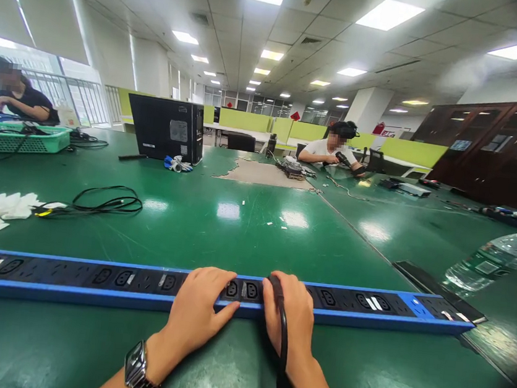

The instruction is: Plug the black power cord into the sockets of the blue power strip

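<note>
The long blue-edged power strip [90, 274] lies straight across the green table [237, 216], running from 9 o'clock to 3 o'clock just ahead of the person. The left hand [201, 312] lies flat and relaxed on the strip's middle, fingers spread over it, gripping nothing and seemingly steadying it. At 3 o'clock from it, the right hand [294, 326] curls its fingers down on the head end of a black cable [281, 352], which trails back over the hand towards 6 o'clock. The plug is hidden under the fingers, so I cannot tell whether it is seated. I judge the plugging-in to be at its midpoint: the two sockets [242, 290] between the hands and the rest along the strip show empty.
</note>
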`<state>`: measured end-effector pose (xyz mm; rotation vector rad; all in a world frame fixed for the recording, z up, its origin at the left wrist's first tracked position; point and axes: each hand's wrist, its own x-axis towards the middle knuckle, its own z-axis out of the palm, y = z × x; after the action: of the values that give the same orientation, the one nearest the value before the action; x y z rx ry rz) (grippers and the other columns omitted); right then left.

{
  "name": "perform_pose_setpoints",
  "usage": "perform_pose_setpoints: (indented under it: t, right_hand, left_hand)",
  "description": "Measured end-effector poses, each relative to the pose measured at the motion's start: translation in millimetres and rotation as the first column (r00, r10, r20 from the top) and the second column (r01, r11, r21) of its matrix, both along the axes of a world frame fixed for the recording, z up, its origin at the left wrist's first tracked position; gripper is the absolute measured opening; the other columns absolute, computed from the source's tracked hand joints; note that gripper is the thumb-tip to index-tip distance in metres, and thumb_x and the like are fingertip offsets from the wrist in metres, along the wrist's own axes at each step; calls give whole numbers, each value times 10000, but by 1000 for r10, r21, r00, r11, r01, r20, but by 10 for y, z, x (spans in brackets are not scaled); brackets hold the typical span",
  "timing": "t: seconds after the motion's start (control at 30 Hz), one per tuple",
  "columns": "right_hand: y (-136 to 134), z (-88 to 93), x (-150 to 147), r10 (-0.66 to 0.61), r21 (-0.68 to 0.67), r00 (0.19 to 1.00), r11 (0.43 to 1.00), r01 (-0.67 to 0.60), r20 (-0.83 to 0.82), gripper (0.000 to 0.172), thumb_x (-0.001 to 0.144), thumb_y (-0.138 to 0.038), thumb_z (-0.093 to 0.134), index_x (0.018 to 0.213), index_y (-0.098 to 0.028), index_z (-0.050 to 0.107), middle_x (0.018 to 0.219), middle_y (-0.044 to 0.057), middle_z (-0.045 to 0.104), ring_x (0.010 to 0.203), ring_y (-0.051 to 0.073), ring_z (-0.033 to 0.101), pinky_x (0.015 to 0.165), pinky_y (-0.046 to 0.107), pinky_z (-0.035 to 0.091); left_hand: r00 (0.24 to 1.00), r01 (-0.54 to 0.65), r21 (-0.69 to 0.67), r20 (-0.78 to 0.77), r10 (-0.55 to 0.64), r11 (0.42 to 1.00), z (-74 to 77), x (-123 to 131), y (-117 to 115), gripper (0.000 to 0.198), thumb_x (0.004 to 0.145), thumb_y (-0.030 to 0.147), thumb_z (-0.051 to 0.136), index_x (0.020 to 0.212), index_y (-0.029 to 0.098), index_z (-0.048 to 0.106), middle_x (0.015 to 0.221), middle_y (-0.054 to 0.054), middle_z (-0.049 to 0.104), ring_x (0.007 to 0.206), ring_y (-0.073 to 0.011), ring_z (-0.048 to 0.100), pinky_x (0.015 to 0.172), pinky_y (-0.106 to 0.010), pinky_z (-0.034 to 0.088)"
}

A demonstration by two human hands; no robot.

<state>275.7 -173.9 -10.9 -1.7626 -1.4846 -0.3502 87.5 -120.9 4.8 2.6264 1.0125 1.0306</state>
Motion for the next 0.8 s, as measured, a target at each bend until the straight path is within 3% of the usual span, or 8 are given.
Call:
perform_pose_setpoints:
  t: [0.13,0.37,0.6,0.8]
  right_hand:
    - [-75,-59,77,78,71,997,995,-76,-23,274,948,-412,506,1085,-199,610,976,74,686,893,217,609,825,361,470]
    - [-101,-40,161,50,49,996,997,-54,79,250,905,-422,577,969,-187,636,852,64,685,802,223,602,750,362,475]
    - [-84,-111,205,126,228,990,964,-139,67,236,886,-387,630,1000,-181,634,855,49,697,788,187,622,745,335,482]
    - [-97,-121,228,109,261,992,957,-124,69,208,879,-363,643,977,-180,657,815,44,697,742,174,634,715,320,506]
  left_hand:
    - [1000,12,20,5,-12,1000,8,1,-4,347,814,246,668,1152,203,604,1115,-66,706,1043,-265,628,933,-463,486]
    - [1000,3,30,-2,-3,1000,-4,4,0,313,834,271,647,1137,204,605,1110,-65,703,1040,-266,628,927,-464,484]
    - [999,23,71,-32,-21,997,-9,-21,-20,305,858,284,619,1152,210,592,1131,-69,693,1053,-262,617,937,-451,474]
    - [998,24,47,-51,-22,999,-2,2,-32,333,838,277,656,1156,208,584,1136,-68,688,1059,-265,609,948,-456,458]
